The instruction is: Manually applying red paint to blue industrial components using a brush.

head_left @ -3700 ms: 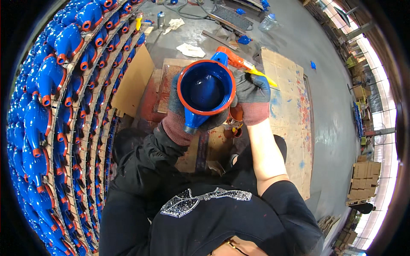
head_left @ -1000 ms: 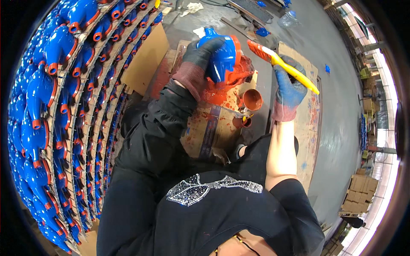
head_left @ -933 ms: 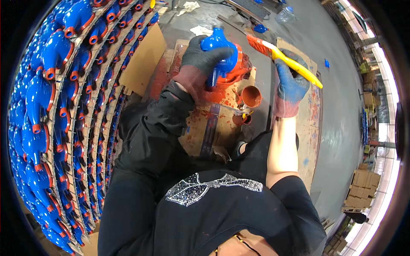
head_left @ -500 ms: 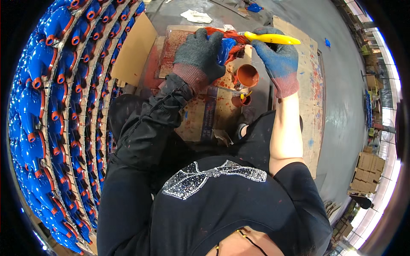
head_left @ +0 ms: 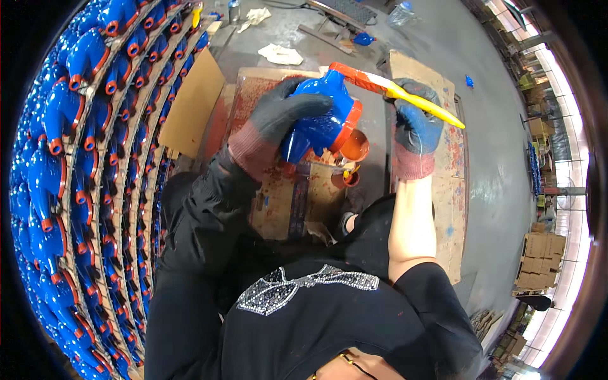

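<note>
In my gloved left hand (head_left: 275,114) is a glossy blue hollow casting (head_left: 323,117) with tubular outlets and a red-painted rim, gripped from its left side and held tilted. My right hand (head_left: 418,130), in a grey and blue glove, is closed round the yellow handle of a paintbrush (head_left: 430,107). The brush's red-coated head reaches left to the casting's upper outlet and appears to touch it. Just below the casting stands a cup of red-orange paint (head_left: 356,145), partly hidden. A smaller pot (head_left: 345,180) with yellow-handled tools in it sits nearer me.
Racked rows of blue castings with red rims (head_left: 47,168) fill the left side. A cardboard sheet (head_left: 192,104) stands beside them. Paint-spattered cardboard (head_left: 446,183) lies to the right. A white cloth (head_left: 280,54) and a blue piece (head_left: 364,39) lie on the floor ahead.
The blue casting has been raised and turned toward me, so more of it shows. My right hand has come lower, and the brush now slants down to the right with its head at the outlet.
</note>
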`<state>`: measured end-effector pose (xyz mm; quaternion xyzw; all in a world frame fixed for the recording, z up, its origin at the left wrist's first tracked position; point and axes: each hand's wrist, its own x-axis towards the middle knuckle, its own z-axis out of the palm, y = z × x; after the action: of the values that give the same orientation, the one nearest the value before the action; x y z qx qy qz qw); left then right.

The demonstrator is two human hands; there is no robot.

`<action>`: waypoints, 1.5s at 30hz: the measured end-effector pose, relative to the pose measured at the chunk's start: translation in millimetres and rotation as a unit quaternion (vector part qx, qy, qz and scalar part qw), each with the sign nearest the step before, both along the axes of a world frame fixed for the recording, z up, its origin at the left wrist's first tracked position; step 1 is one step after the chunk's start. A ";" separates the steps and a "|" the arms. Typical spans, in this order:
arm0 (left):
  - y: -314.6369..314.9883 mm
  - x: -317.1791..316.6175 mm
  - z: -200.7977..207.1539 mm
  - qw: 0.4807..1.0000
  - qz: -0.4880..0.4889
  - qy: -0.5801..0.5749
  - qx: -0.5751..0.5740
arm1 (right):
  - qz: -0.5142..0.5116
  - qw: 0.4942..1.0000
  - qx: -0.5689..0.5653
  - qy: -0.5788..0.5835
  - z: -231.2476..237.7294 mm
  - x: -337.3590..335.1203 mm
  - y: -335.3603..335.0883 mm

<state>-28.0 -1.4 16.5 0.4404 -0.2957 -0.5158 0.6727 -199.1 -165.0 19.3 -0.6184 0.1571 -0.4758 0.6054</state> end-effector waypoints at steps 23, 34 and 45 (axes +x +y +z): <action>8.0 -5.2 -19.4 0.868 -0.113 0.455 -0.167 | 0.155 0.912 0.324 -0.198 -34.1 58.6 10.8; -7.9 12.4 -19.2 0.926 0.049 0.359 -0.109 | 0.070 0.993 0.082 -0.044 -24.5 15.6 -15.6; -60.6 56.5 -51.8 0.930 0.179 0.311 -0.079 | 0.105 0.936 -0.337 -0.012 6.0 45.2 -0.6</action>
<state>28.5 -62.0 -35.3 0.2492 -0.0281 -0.4731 0.8446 -153.9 -165.7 25.3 -0.7933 -0.0850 -0.4420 0.4099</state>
